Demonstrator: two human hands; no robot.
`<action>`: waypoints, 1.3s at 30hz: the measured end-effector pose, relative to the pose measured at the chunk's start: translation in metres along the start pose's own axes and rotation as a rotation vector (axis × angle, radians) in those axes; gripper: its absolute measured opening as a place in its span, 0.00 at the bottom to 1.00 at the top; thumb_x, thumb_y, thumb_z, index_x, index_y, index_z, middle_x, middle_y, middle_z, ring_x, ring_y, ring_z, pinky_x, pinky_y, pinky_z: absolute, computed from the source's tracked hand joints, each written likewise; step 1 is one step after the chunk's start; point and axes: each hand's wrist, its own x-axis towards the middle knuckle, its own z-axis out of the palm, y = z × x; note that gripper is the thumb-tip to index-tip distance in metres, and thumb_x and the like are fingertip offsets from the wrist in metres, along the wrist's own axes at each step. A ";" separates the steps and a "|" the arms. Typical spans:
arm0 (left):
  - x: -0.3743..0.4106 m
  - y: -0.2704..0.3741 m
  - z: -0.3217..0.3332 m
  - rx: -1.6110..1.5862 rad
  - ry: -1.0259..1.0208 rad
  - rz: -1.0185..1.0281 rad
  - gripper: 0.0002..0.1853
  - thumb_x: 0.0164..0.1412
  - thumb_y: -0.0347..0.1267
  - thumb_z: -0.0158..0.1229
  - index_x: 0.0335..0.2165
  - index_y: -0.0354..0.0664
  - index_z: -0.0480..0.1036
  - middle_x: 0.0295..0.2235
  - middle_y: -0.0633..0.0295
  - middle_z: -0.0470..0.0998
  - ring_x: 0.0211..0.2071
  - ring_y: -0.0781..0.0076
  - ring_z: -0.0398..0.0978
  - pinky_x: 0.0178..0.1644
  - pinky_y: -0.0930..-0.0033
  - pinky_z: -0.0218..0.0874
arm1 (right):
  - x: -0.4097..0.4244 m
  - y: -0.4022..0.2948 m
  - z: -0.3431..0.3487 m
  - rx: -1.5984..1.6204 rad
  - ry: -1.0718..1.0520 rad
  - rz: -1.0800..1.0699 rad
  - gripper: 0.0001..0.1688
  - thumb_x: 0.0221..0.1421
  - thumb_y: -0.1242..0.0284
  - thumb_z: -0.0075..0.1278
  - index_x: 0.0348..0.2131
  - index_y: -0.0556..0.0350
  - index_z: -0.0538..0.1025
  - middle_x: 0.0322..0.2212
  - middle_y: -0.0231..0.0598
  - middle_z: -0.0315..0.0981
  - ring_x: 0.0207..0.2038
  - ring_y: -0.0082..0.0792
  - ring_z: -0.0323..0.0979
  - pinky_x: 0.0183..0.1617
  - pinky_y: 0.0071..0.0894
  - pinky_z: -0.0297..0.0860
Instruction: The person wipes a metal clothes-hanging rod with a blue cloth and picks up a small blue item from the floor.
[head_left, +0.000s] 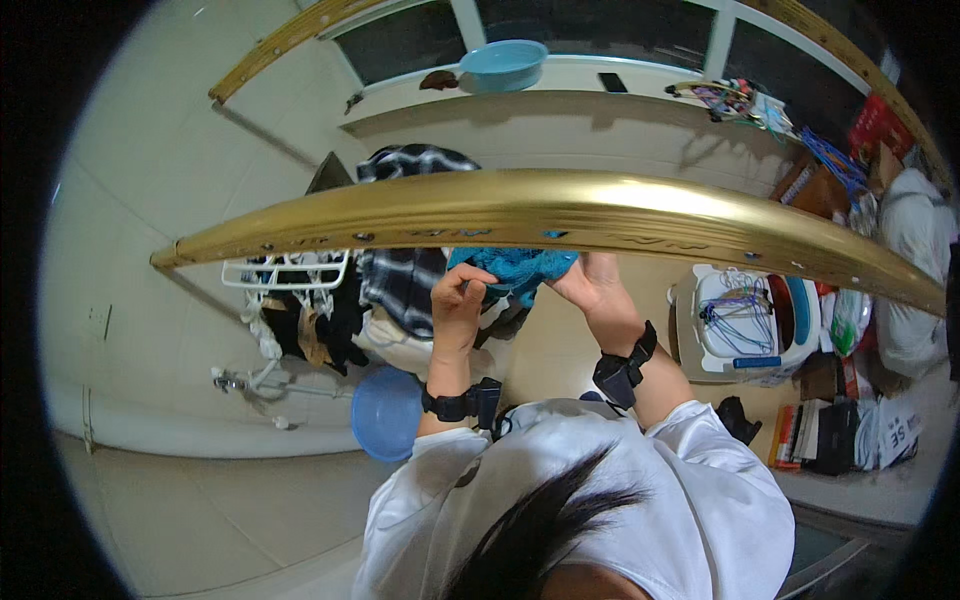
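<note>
A teal textured cloth (517, 268) hangs between my two hands, just below a gold metal drying rail (555, 202). The rail hides the cloth's upper part. With fingers curled at its near left edge, my left hand (457, 300) grips the cloth. My right hand (596, 289) is turned palm up and touches the cloth's right side; the rail covers its fingertips. Below and left of the cloth hangs a black-and-white plaid garment (401, 289), beside cream fabric (394, 341). Both wrists wear black strapped devices.
A white hanging clip rack (286, 271) with small garments is at left, above a wall tap (229, 380) and blue bucket (386, 412). A light-blue basin (504, 66) and phone (612, 82) lie on the sill. A white washing machine (739, 322) bearing hangers stands right, near bags (915, 270).
</note>
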 end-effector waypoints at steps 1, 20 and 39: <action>-0.005 0.005 -0.010 -0.156 0.014 0.003 0.14 0.58 0.40 0.56 0.32 0.39 0.73 0.22 0.72 0.67 0.23 0.82 0.63 0.29 0.80 0.55 | 0.005 0.014 0.011 0.015 0.007 0.031 0.29 0.56 0.57 0.48 0.49 0.61 0.66 0.49 0.46 0.65 0.50 0.42 0.65 0.55 0.46 0.63; -0.080 0.071 -0.165 -0.429 0.477 -0.043 0.25 0.61 0.43 0.52 0.50 0.38 0.64 0.43 0.60 0.72 0.44 0.69 0.71 0.45 0.68 0.65 | 0.110 0.235 0.052 -0.507 0.269 0.433 0.12 0.57 0.72 0.44 0.40 0.60 0.70 0.35 0.39 0.71 0.38 0.34 0.71 0.43 0.37 0.71; -0.007 0.150 -0.320 -0.653 0.823 0.339 0.28 0.59 0.50 0.49 0.50 0.44 0.64 0.51 0.56 0.66 0.53 0.58 0.62 0.55 0.46 0.54 | 0.247 0.358 0.079 -0.730 -0.082 0.061 0.47 0.49 0.57 0.58 0.60 0.46 0.50 0.58 0.42 0.44 0.62 0.41 0.42 0.62 0.48 0.48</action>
